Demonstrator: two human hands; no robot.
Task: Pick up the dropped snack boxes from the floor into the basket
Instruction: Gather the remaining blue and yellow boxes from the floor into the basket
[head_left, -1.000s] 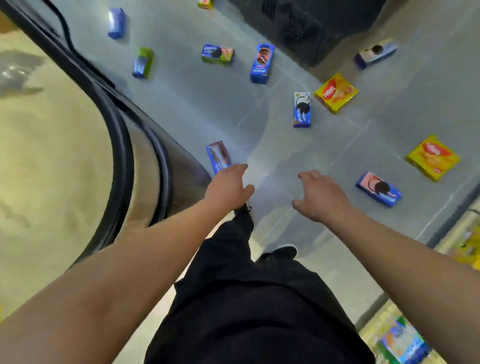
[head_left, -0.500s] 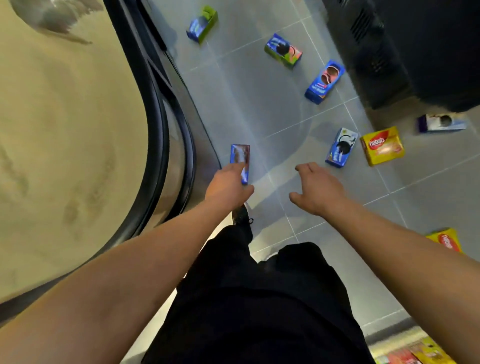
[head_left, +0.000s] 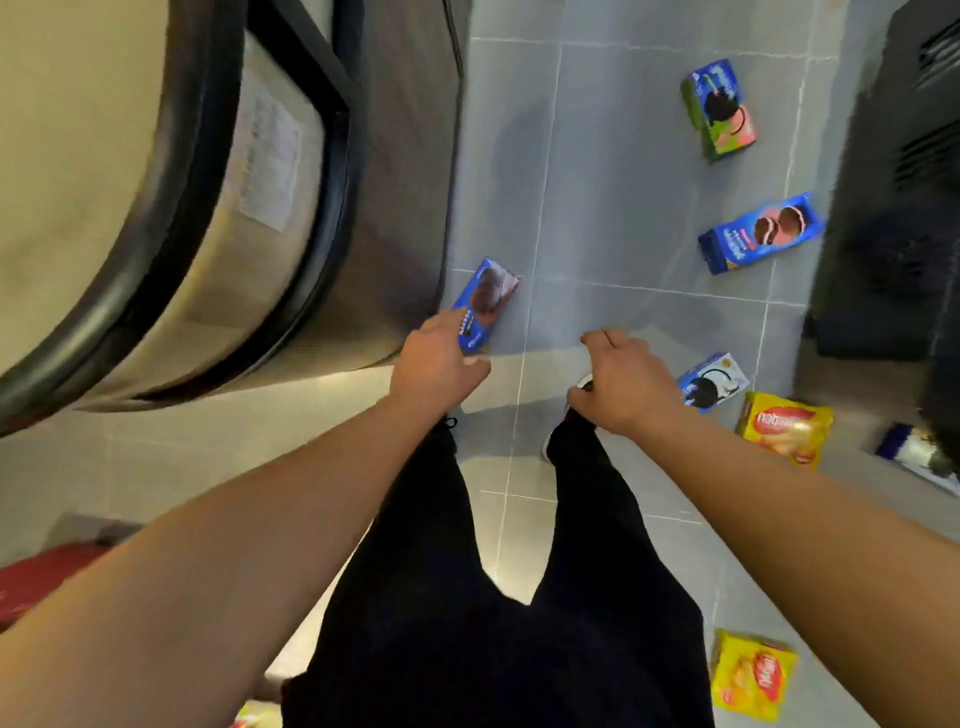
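A blue snack box lies flat on the grey tiled floor, close against the base of a curved counter. My left hand reaches toward it with relaxed fingers and overlaps its near end in the view; I cannot tell whether it touches the box. My right hand hangs beside it with loosely curled fingers and holds nothing. More boxes lie to the right: a green and blue one, a blue one, a blue and white one and two yellow ones.
The big curved counter fills the left side. A dark cabinet stands at the right, with a purple and white box at its foot. A red object shows at the lower left edge. My black-trousered legs stand below the hands.
The view has swung and closed in on the floor, so the blue box by the counter now sits right at my left hand's fingers. Both hands keep the same pose.
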